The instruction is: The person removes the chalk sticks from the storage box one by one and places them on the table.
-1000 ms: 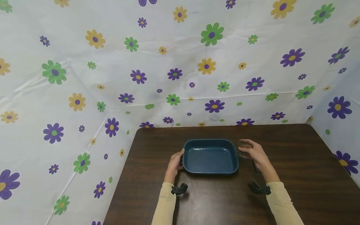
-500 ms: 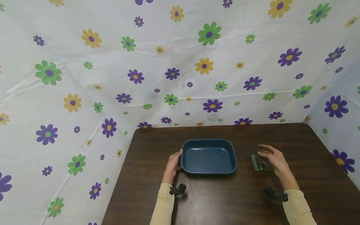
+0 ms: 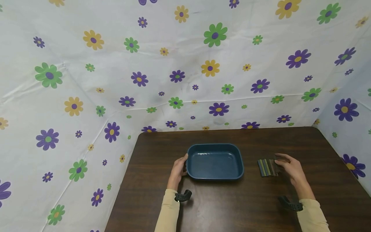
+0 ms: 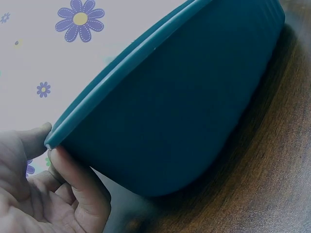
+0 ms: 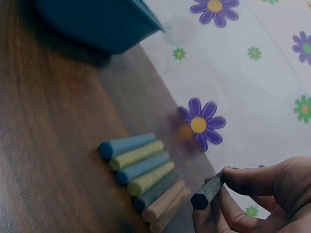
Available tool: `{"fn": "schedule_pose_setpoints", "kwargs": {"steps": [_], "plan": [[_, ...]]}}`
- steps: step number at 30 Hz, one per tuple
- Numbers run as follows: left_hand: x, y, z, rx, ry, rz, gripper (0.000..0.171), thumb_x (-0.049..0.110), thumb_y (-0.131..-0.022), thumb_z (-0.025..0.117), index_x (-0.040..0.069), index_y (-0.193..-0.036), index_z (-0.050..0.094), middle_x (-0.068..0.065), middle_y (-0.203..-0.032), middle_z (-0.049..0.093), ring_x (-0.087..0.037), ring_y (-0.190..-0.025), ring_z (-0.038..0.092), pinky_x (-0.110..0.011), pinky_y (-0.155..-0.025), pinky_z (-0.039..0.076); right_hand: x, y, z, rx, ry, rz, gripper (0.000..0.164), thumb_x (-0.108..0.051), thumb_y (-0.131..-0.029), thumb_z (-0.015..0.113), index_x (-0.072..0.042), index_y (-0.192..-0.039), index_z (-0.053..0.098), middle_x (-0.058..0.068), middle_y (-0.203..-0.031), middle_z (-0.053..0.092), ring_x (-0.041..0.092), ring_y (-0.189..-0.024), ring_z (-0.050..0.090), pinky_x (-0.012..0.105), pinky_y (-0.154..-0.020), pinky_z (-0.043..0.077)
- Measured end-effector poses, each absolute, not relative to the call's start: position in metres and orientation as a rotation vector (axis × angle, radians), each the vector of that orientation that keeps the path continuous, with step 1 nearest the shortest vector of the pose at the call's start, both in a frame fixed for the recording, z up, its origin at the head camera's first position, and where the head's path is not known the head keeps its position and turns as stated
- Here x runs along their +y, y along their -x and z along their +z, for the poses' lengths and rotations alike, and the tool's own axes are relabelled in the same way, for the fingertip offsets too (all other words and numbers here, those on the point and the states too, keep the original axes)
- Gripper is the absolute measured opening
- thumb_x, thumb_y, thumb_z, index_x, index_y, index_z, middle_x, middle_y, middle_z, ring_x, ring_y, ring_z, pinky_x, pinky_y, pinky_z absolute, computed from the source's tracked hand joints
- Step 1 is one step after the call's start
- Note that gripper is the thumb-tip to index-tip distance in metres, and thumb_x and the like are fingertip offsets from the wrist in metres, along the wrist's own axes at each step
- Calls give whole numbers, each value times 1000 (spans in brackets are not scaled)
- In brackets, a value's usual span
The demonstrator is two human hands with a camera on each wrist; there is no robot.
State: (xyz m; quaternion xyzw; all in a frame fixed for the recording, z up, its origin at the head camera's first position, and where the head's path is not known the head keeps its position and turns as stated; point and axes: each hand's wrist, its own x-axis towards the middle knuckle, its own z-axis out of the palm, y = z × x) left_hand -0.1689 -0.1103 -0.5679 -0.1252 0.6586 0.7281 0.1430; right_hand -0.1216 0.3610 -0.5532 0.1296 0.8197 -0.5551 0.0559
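A deep blue rectangular tray [image 3: 214, 164] stands on the table. My left hand [image 3: 177, 170] is at its left side; in the left wrist view the thumb and a finger [image 4: 80, 182] pinch its rim. To the right of the tray lies a row of several chalk sticks [image 3: 266, 167], side by side: blue, yellow-green, dark grey and tan. My right hand [image 3: 292, 169] is at the right end of this row. Between thumb and fingers it pinches a dark grey chalk stick [image 5: 206, 193] with a six-sided end, seen best in the right wrist view.
The dark wooden table [image 3: 226, 209] runs back to a white sheet [image 3: 185, 80] printed with flowers, which also hangs at the left and right. A black wrist strap [image 3: 183, 196] is worn on each forearm over a light yellow sleeve [image 3: 168, 212].
My right hand has moved right, from beside the tray's right rim to the far end of the chalk row, uncovering the sticks. The left hand has kept its hold on the tray.
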Motion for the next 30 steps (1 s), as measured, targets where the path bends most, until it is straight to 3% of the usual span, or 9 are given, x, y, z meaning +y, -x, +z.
{"fn": "schedule_pose_setpoints", "kwargs": {"steps": [5, 8, 11, 14, 16, 19, 25, 30], "plan": [[-111, 169, -565, 1892, 346, 2105, 36, 31, -109, 55, -4, -103, 59, 0, -72, 52, -11, -60, 51, -29, -59, 46, 365, 119, -560, 2522, -444, -1635, 53, -16, -109, 53, 13, -150, 37, 43, -147, 38, 58, -133, 38, 67, -103, 39], [-111, 170, -569, 1891, 353, 2106, 40, 35, -109, 56, -5, -109, 61, 1, -73, 53, -11, -61, 53, -28, -58, 47, 366, 119, -565, 2591, -457, -1571, 49, -12, -107, 55, 13, -148, 41, 42, -142, 45, 55, -123, 49, 52, -89, 52], [-111, 170, -573, 1910, 363, 2098, 43, 40, -107, 57, -2, -112, 62, 2, -74, 53, -10, -62, 53, -27, -58, 47, 364, 120, -571, 2752, -433, -1428, 43, -7, -104, 59, 13, -141, 50, 39, -130, 58, 50, -105, 59, 43, -72, 52], [-110, 170, -573, 1941, 375, 2085, 43, 43, -106, 59, 0, -109, 63, 3, -74, 53, -10, -62, 52, -27, -59, 46, 360, 121, -576, 2899, -398, -1306, 38, -3, -100, 62, 14, -133, 56, 37, -116, 65, 54, -96, 61, 59, -84, 48], [-110, 170, -573, 1964, 385, 2073, 41, 44, -105, 60, 3, -104, 64, 3, -73, 52, -10, -63, 51, -27, -59, 46, 357, 123, -578, 2967, -371, -1260, 36, -1, -98, 64, 15, -129, 58, 37, -110, 66, 57, -98, 60, 70, -95, 37], [-108, 169, -571, 2003, 391, 2054, 37, 43, -105, 59, 7, -94, 61, 3, -70, 48, -11, -61, 47, -26, -57, 42, 352, 124, -580, 3011, -364, -1250, 34, 1, -95, 65, 16, -125, 59, 38, -106, 67, 59, -101, 58, 76, -102, 24], [-106, 169, -567, 2163, 379, 1984, 37, 39, -106, 56, 6, -90, 54, 1, -68, 43, -14, -58, 40, -27, -54, 38, 347, 124, -578, 3004, -439, -1232, 34, -1, -97, 64, 15, -127, 58, 38, -107, 65, 56, -98, 60, 72, -98, 34], [-103, 170, -559, 2595, 325, 1773, 37, 36, -107, 56, -1, -108, 62, -12, -90, 60, -28, -81, 57, -42, -74, 48, 342, 124, -572, 2989, -523, -1283, 36, -7, -104, 55, 16, -132, 55, 37, -107, 65, 51, -91, 62, 63, -80, 47]]}}
